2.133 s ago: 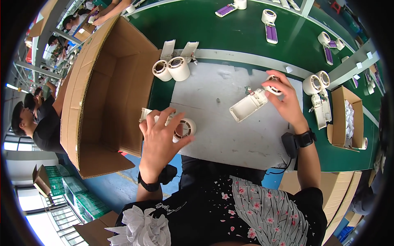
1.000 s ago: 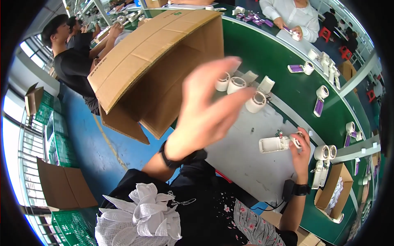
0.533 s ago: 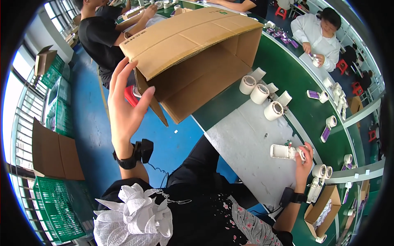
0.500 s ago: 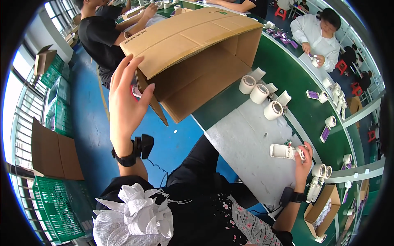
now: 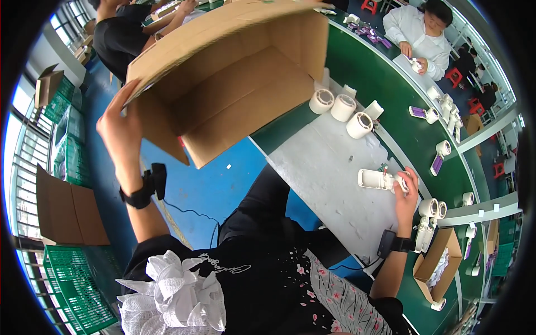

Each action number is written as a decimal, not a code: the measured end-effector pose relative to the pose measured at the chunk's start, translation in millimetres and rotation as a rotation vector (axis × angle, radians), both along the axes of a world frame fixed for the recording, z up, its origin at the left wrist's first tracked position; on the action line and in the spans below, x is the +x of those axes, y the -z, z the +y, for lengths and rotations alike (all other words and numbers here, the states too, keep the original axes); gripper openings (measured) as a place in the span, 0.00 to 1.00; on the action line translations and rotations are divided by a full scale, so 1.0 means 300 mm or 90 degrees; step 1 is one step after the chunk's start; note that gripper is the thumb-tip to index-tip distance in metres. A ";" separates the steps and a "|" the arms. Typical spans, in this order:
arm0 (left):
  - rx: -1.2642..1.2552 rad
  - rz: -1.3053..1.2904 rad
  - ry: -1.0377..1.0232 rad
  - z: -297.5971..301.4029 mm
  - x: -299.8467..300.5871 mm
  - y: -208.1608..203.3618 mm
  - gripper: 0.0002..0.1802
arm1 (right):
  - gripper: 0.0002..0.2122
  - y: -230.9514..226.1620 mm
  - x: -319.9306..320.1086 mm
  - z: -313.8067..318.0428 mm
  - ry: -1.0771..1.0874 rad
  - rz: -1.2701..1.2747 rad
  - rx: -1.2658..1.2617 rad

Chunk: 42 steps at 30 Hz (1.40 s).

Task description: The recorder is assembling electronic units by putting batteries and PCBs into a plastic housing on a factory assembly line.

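A large open cardboard box (image 5: pixel 240 84) is tilted at the upper left, its hollow side facing me. My left hand (image 5: pixel 119 131) grips the box's left edge, the fingers closed over the rim and partly hidden by it. On the right, my right hand (image 5: pixel 406 192) has its fingers around the round end of a white plastic housing (image 5: pixel 375 179), a long shell with small green and red parts by its edge. That housing is at the grey work mat (image 5: pixel 318 167). Beyond it stand several white cylindrical housings (image 5: pixel 359 125).
A green conveyor (image 5: pixel 385 72) curves past on the right, carrying white and purple parts. A small carton (image 5: pixel 438 262) with white pieces stands near my right forearm. Green crates (image 5: pixel 78 290) line the left side. Across the conveyor, a person in white (image 5: pixel 419 39) handles a part.
The box has shifted left and toward me, opening more to view. My left hand has moved left and its fingers have closed on the box edge. My right hand still holds the housing.
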<state>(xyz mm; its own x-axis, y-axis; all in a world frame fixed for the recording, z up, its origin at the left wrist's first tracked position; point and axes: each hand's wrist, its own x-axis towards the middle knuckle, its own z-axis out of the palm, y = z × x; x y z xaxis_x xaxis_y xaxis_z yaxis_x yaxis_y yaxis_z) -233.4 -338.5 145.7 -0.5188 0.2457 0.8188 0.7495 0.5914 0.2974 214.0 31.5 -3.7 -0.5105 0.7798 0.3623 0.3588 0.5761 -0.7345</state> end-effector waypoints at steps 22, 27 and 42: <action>0.294 -0.292 -0.269 -0.932 0.050 0.325 0.15 | 0.21 -0.386 -0.574 -0.201 -0.312 -0.166 0.165; 0.265 -0.374 -0.283 -1.070 -0.004 0.463 0.15 | 0.24 -0.239 -0.949 -0.188 -0.402 -0.241 0.407; 0.034 -0.668 -0.454 -0.837 -0.206 1.462 0.14 | 0.22 -0.173 -1.052 -0.011 -0.208 -0.645 0.626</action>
<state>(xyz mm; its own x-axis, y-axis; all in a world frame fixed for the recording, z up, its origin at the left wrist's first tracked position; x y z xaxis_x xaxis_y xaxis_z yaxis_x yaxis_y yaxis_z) -295.4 -589.7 -292.9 -0.9249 -0.3746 -0.0643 -0.3383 0.7343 0.5885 -101.6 28.2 48.3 -0.9706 0.2342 0.0551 0.2312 0.8445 0.4830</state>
